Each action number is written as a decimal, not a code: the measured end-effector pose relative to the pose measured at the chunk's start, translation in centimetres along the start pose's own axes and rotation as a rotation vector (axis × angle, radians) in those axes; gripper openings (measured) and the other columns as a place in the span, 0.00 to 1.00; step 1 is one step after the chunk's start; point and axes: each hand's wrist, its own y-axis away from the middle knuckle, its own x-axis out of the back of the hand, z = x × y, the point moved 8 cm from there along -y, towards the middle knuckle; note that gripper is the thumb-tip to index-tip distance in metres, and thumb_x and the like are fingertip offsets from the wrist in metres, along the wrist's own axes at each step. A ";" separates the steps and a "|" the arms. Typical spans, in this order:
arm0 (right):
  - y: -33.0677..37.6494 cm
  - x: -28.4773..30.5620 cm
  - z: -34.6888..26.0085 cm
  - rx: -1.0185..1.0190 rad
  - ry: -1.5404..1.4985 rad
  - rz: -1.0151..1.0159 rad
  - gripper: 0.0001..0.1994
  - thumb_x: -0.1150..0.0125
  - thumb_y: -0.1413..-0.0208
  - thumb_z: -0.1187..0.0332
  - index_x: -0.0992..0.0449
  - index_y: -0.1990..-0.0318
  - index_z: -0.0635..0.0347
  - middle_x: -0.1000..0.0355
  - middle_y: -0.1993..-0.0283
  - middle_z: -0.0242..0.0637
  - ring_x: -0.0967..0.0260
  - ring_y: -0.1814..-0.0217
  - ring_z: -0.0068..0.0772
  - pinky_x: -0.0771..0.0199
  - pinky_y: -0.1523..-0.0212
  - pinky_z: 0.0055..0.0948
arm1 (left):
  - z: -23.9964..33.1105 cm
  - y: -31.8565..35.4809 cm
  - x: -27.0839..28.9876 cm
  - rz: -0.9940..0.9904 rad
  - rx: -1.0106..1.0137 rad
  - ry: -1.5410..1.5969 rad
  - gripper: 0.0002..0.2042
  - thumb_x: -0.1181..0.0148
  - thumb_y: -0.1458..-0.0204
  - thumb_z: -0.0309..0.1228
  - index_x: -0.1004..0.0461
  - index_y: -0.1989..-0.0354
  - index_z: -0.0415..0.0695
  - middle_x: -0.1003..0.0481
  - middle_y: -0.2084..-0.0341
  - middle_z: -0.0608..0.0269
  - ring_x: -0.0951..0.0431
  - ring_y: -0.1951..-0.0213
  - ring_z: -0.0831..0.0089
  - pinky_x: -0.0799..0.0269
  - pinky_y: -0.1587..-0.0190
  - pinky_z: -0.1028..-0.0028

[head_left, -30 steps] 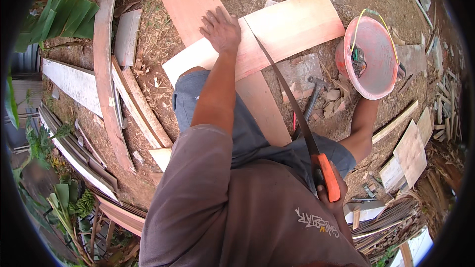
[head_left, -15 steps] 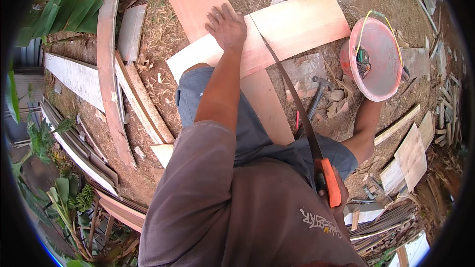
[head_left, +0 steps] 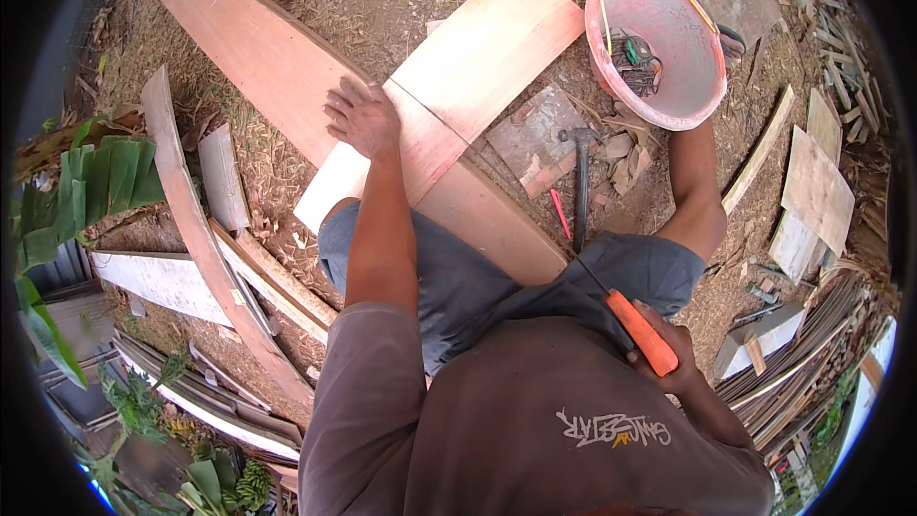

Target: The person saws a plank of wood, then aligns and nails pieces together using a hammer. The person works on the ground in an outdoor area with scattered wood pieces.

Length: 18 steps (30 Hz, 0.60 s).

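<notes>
"Straw-strewn dirt (head_left: 411, 0) — and that pale board (head_left: 497, 43) across both long edges of the plank (head_left: 239, 29)?"
"Probably light, stiff; hold beside the dark line (head_left: 428, 112). Left hand (head_left: 366, 121) spreads flat over its edge — right hand (head_left: 680, 358) grips the handsaw (head_left: 645, 333)."

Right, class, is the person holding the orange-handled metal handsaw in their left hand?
No, the right hand grips the orange-handled metal handsaw, while the left hand rests on the crossed wooden boards.
</notes>
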 end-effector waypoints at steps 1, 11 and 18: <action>-0.6 -0.2 -0.6 0.023 -0.013 0.004 0.37 0.34 0.48 0.75 0.37 0.28 0.65 0.29 0.33 0.52 0.29 0.30 0.46 0.34 0.31 0.36 | 0.0 0.0 0.0 0.005 -0.004 -0.010 0.34 0.66 0.31 0.56 0.46 0.23 0.50 0.48 0.24 0.43 0.49 0.24 0.44 0.53 0.27 0.41; -16.6 -5.0 0.9 0.133 -0.126 0.049 0.37 0.33 0.45 0.75 0.37 0.27 0.60 0.27 0.35 0.51 0.24 0.37 0.41 0.29 0.37 0.34 | 0.5 0.0 0.8 -0.087 0.016 0.021 0.35 0.69 0.31 0.58 0.50 0.21 0.51 0.52 0.22 0.46 0.54 0.22 0.47 0.59 0.25 0.43; -2.5 -0.4 -0.8 0.017 -0.089 0.037 0.37 0.35 0.48 0.76 0.37 0.28 0.67 0.28 0.34 0.52 0.25 0.35 0.44 0.33 0.34 0.32 | 0.4 0.2 0.0 -0.018 -0.017 -0.022 0.34 0.67 0.31 0.56 0.48 0.22 0.48 0.50 0.23 0.44 0.51 0.23 0.45 0.56 0.26 0.41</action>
